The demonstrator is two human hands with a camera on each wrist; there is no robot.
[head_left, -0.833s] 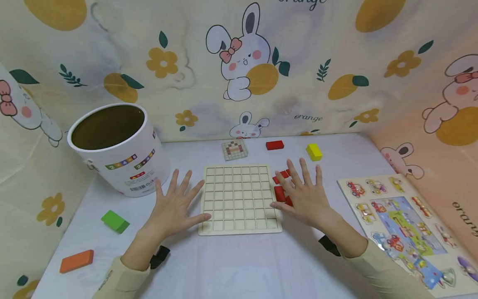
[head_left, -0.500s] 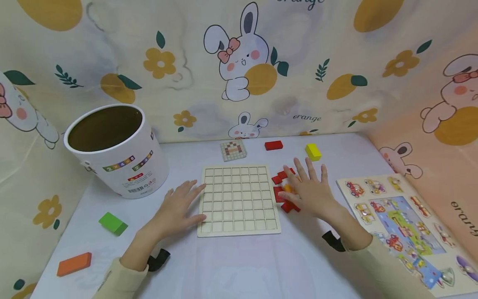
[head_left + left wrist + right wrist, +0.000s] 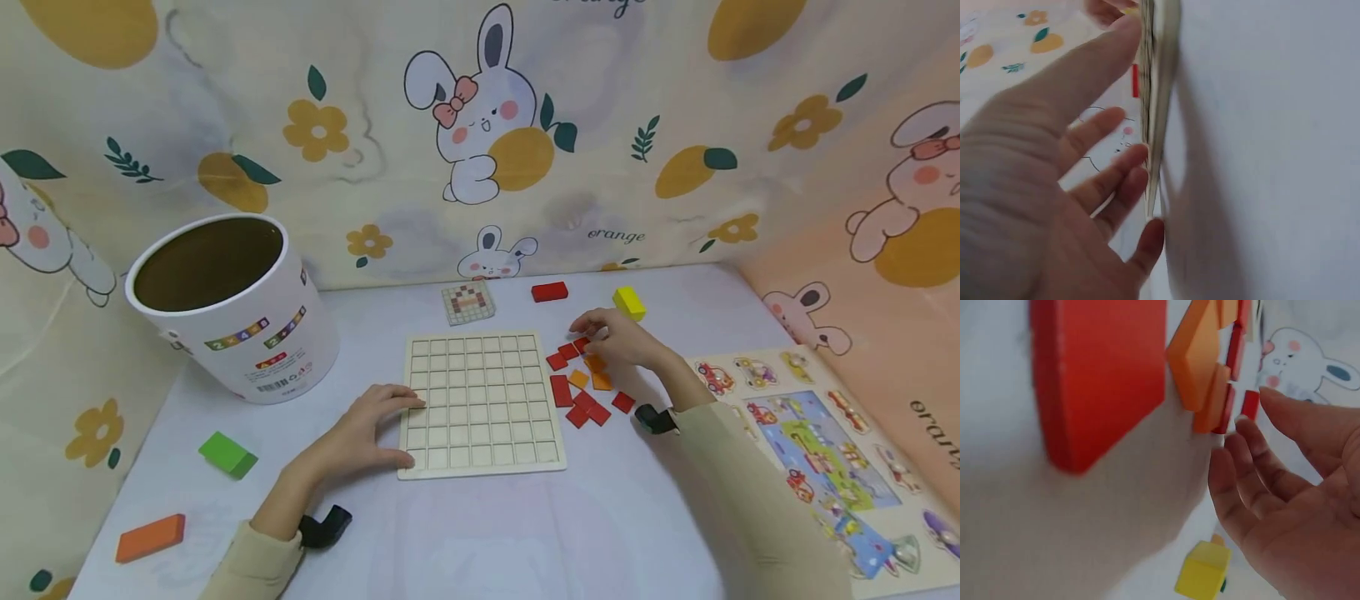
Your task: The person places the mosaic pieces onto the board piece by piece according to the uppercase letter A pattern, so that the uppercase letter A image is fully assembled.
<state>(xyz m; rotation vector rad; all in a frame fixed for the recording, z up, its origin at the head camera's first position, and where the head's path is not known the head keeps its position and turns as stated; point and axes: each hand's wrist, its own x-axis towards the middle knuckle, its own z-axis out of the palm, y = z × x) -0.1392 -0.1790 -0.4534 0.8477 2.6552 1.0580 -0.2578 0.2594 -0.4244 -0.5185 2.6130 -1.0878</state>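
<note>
A pale wooden grid board lies in the middle of the table. My left hand rests at its left edge, fingertips and thumb touching the border, fingers loosely bent; the left wrist view shows them along the board's rim. Right of the board lie several small red tiles and a few orange tiles. Over the upper tiles hovers my right hand, its fingers bent downward. In the right wrist view a gap shows between thumb and fingers, with nothing held, close to red and orange tiles.
Behind the board are a small pixel-pattern card, a red block and a yellow block. A white bucket, green block and orange block stand left. A picture puzzle lies right.
Both hands were spread above the board's sides. The left has come down onto the board's left edge; the right has moved up over the upper tiles, fingers bending, uncovering more tiles.
</note>
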